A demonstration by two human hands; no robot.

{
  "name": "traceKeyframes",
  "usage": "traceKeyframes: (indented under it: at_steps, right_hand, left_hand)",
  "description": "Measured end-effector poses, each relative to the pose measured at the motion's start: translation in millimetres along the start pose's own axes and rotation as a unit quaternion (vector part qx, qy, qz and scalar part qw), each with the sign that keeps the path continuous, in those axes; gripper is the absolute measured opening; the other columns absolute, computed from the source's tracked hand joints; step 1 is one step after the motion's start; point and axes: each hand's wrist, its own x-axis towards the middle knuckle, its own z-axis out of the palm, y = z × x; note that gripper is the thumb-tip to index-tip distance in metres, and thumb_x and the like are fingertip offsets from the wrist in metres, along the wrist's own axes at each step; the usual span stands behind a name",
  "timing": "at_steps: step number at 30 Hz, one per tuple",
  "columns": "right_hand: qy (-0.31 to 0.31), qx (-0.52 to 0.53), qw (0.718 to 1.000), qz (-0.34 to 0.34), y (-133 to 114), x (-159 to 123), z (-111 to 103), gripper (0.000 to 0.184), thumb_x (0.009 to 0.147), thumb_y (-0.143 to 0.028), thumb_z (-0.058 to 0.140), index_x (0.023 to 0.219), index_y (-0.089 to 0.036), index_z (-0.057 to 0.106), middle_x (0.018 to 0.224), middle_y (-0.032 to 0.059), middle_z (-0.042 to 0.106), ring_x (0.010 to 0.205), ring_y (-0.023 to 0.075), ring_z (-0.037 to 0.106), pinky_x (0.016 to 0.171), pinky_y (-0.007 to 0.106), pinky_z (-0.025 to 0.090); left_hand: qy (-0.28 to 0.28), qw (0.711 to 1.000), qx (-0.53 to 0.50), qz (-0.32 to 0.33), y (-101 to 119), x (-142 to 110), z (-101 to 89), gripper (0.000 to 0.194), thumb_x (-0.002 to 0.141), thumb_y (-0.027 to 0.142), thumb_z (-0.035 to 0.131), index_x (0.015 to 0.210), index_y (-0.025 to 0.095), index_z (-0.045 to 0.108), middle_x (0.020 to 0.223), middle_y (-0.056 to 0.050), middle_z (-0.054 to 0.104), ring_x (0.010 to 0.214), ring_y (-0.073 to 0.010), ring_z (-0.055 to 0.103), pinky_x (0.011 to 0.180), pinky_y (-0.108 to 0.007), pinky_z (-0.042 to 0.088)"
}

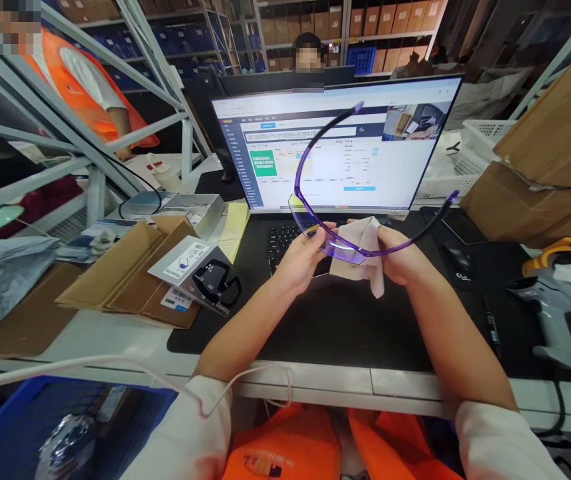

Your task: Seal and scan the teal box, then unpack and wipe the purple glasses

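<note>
Purple-framed safety glasses (299, 180) with tinted lenses are held up in front of the monitor, their temples unfolded. My left hand (304, 257) is closed on the frame near the nose side, thumb on top. A pale cleaning cloth (365, 243) hangs behind and below one lens. My right hand (396, 252) is closed round the cloth at that lens, with its fingertips partly hidden behind the cloth. Under both hands lie a keyboard (280, 250) and a black desk mat (335, 327).
To the left, a grey product box (185, 263) printed with glasses rests on an opened cardboard carton (130, 267). A large monitor (325, 153) stands ahead. At right are a mouse (455, 260), a pen (490, 320), a barcode scanner (550, 313) and cardboard boxes (540, 200).
</note>
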Motion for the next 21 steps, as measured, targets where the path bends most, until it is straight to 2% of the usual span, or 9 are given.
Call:
traceKeyframes:
  at_steps: [5, 9, 13, 16, 19, 21]
  right_hand:
    - [-0.058, 0.058, 0.996, 0.026, -6, -3, -2, 0.043, 0.097, -0.05, 0.061, 0.132, -0.026, 0.069, 0.136, 0.0055, 0.074, 0.129, 0.0287, 0.068, 0.111, 0.048, 0.054]
    - [-0.07, 0.064, 0.994, 0.058, -5, 0, -10, 0.044, 0.097, -0.054, 0.059, 0.128, -0.026, 0.071, 0.135, 0.0058, 0.074, 0.129, 0.0291, 0.067, 0.112, 0.048, 0.054]
    - [-0.041, 0.087, 0.995, 0.039, -1, 8, -16, 0.047, 0.09, -0.061, 0.06, 0.114, -0.023, 0.073, 0.117, 0.0098, 0.079, 0.108, 0.0315, 0.073, 0.093, 0.047, 0.061]
    - [-0.033, 0.059, 0.998, 0.005, 3, 12, -17, 0.049, 0.081, -0.066, 0.069, 0.104, -0.023, 0.072, 0.102, 0.009, 0.077, 0.086, 0.0276, 0.072, 0.078, 0.044, 0.061]
    - [0.009, -0.001, 0.999, -0.042, 8, 16, -18, 0.038, 0.069, -0.053, 0.086, 0.085, -0.023, 0.07, 0.082, 0.0016, 0.071, 0.071, 0.019, 0.064, 0.071, 0.035, 0.055]
    - [0.044, -0.047, 0.995, -0.081, 12, 20, -21, 0.035, 0.067, -0.048, 0.09, 0.078, -0.022, 0.069, 0.076, -0.0011, 0.067, 0.069, 0.0157, 0.059, 0.071, 0.032, 0.052]
  left_hand:
    - [-0.032, 0.999, 0.023, -0.031, -6, -2, 2.8, 0.057, 0.067, 0.057, 0.096, 0.107, 0.02, 0.079, 0.105, -0.005, 0.077, 0.102, -0.0212, 0.071, 0.095, -0.032, 0.051]
    - [-0.037, 0.999, 0.004, -0.024, -3, -3, 5.5, 0.055, 0.065, 0.053, 0.098, 0.104, 0.019, 0.079, 0.099, -0.005, 0.078, 0.096, -0.0219, 0.073, 0.092, -0.034, 0.054]
    - [0.009, 1.0, -0.007, 0.017, 2, 1, 2.9, 0.054, 0.061, 0.048, 0.101, 0.101, 0.019, 0.079, 0.087, -0.002, 0.077, 0.082, -0.0182, 0.072, 0.085, -0.032, 0.055]
    - [0.027, 0.999, -0.002, 0.032, 3, 4, -0.4, 0.057, 0.06, 0.046, 0.102, 0.103, 0.018, 0.079, 0.09, -0.003, 0.078, 0.084, -0.019, 0.073, 0.085, -0.032, 0.056]
    - [0.017, 0.999, 0.032, 0.032, 2, 4, -3.2, 0.058, 0.06, 0.046, 0.102, 0.106, 0.018, 0.08, 0.093, -0.005, 0.079, 0.086, -0.0191, 0.073, 0.086, -0.032, 0.055]
    - [0.01, 0.998, 0.061, 0.034, 1, 2, -4.4, 0.056, 0.06, 0.044, 0.102, 0.106, 0.019, 0.081, 0.09, -0.004, 0.078, 0.083, -0.0174, 0.071, 0.084, -0.03, 0.054]
